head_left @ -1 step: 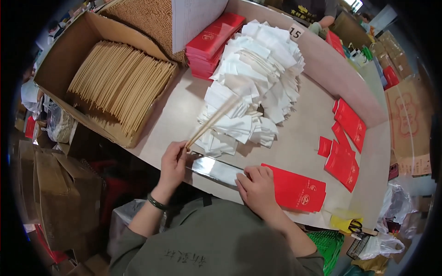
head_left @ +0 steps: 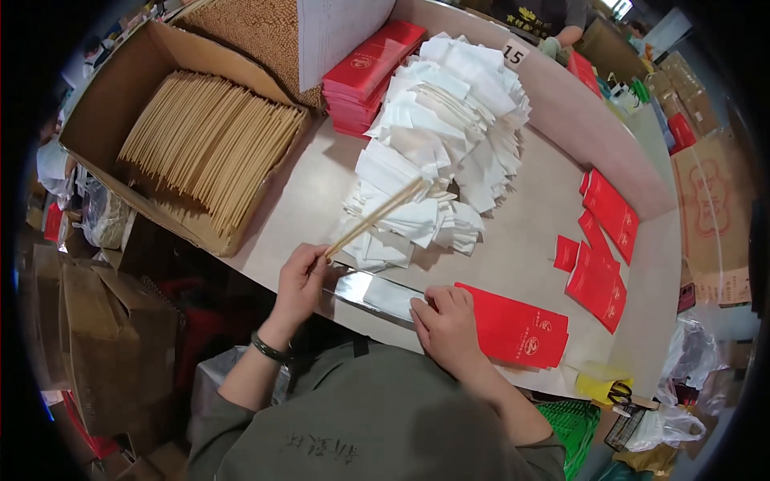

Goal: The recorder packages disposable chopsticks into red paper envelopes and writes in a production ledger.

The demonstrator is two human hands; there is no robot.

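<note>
A pair of wooden chopsticks [head_left: 377, 215] is pinched near its lower end in my left hand [head_left: 301, 272]. The sticks slant up and right, their far ends over a heap of white folded paper packets [head_left: 401, 172]. Below them, along the table's near edge, lies a shiny metal strip or shallow tray [head_left: 373, 293]. My right hand [head_left: 449, 325] is closed at its right end, fingers curled beside the left end of flat red paper sleeves [head_left: 521, 329]. What sits between those fingers is hidden.
A cardboard box [head_left: 96, 152] holds many chopsticks at left, with another packed box [head_left: 241, 40] behind. Red sleeves are stacked [head_left: 369, 68] beyond the heap; more [head_left: 597, 284] lie at right. A low partition [head_left: 561, 104] curves around the table. Scissors [head_left: 619, 393] lie at the near right.
The far ends of the chopsticks have swung slightly right and down over the white packets. My left hand has barely shifted; my right hand stays in about the same place.
</note>
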